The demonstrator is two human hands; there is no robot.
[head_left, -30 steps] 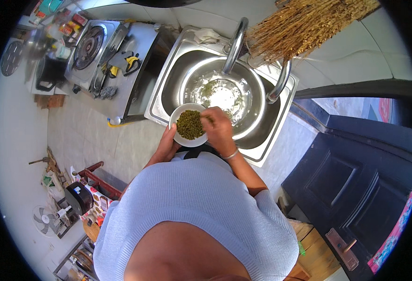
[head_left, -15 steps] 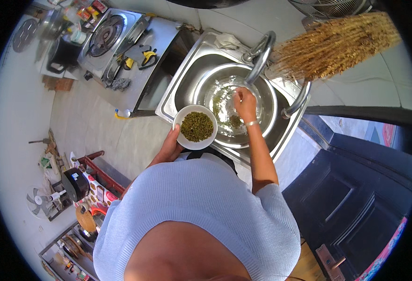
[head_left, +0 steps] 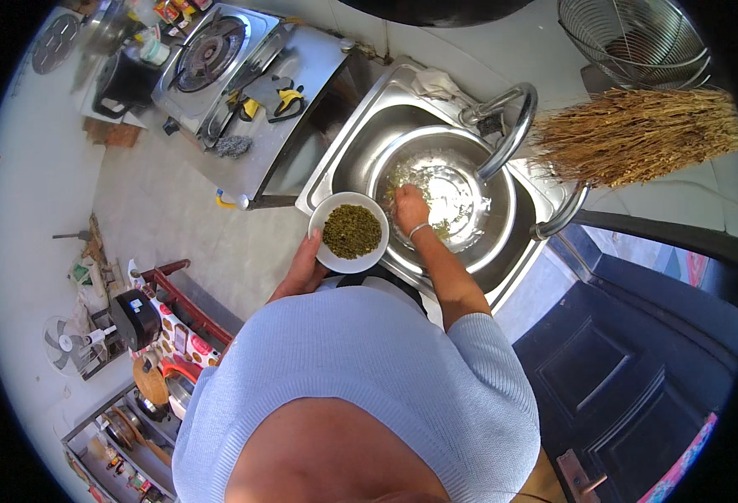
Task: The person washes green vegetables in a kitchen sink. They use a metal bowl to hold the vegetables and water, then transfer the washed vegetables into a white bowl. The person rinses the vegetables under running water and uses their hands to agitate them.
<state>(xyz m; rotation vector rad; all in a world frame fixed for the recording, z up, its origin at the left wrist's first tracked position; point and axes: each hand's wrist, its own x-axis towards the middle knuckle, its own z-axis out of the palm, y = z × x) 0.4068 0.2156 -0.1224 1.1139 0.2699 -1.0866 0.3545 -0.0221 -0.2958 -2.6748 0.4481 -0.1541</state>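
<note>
A white bowl (head_left: 349,265) of small green grains (head_left: 351,231) is held by my left hand (head_left: 303,261), which grips its near left side beside the sink. My right hand (head_left: 410,208) reaches into a round metal basin (head_left: 504,220) standing in the sink. Its fingers are curled downward at the basin's left side, and whether they hold grains is hidden. Shallow water glints in the basin, with scattered green bits (head_left: 442,229) on the bottom.
A curved metal tap (head_left: 526,126) arches over the steel sink (head_left: 323,178). To its right are a straw broom head (head_left: 637,136) and a wire basket (head_left: 637,42). On the left stand a gas stove (head_left: 210,52) and a counter holding yellow-and-black scissors (head_left: 287,102). A dark door (head_left: 591,360) is at lower right.
My right hand has moved left and lower within the basin, toward the bowl. My left hand keeps its hold on the bowl. The view has shifted slightly.
</note>
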